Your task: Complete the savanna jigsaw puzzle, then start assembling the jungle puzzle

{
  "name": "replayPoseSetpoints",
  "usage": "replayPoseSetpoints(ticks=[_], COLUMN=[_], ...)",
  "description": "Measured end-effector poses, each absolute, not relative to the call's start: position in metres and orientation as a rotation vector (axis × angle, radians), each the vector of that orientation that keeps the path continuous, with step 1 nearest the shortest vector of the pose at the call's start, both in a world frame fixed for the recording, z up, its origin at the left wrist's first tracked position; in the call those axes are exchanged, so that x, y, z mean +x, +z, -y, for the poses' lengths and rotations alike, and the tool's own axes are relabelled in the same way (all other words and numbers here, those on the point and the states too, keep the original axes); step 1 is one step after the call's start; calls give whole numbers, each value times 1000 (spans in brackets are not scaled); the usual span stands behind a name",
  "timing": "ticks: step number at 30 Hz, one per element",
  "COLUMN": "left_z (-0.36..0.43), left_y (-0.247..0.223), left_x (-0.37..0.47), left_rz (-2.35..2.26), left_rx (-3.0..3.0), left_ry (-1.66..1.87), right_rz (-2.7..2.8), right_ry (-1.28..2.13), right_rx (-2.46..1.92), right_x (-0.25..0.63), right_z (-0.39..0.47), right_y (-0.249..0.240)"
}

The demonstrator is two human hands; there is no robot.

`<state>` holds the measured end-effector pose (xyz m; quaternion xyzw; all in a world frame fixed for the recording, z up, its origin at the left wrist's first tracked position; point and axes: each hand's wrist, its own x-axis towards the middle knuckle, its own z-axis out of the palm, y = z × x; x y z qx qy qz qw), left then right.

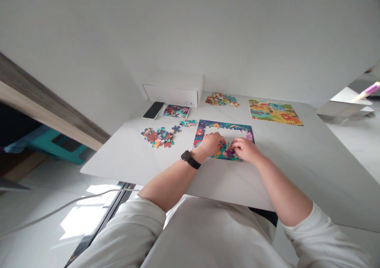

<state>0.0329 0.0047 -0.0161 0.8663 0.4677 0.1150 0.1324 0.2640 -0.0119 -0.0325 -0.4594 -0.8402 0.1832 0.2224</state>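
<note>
A jigsaw puzzle [227,125] with a dark blue, many-coloured border lies in front of me, its middle showing the white table. My left hand [212,143], a black watch [190,159] on its wrist, reaches over the lower left of the puzzle, fingers curled down to a teal puzzle piece [224,146]. Thumb and fingers of my right hand [244,148] are pinched together at the lower border, close to my left fingertips, on a piece mostly hidden by them. Loose puzzle pieces [160,136] are heaped left of the puzzle.
A white box [173,88] stands at the back left, with a phone [153,110] and a picture card [176,111] before it. Another heap of pieces [222,99] lies by the wall. A finished animal puzzle [274,112] lies at the back right of the white table [311,161].
</note>
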Motion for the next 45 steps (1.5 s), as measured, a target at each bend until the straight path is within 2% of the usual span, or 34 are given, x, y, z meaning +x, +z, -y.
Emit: replayPoseSetpoints(ticks=[7, 17, 31, 37, 45], left_z=[-4, -10, -23, -37, -45], left_y=[-18, 9, 28, 43, 37], left_x=[33, 19, -14, -62, -151], left_rz=[-1410, -1422, -1677, -1781, -2141], left_rx=[2471, 2120, 1874, 1913, 1913], left_ry=[418, 953, 1157, 1127, 804], right_rz=[2302, 2280, 2186, 2179, 2193], right_ry=[525, 560, 488, 419, 438], right_rx=[-1248, -1221, -1249, -1294, -1313], right_x=[263, 263, 260, 260, 261], right_z=[13, 13, 19, 20, 18], right_y=[-31, -31, -28, -27, -32])
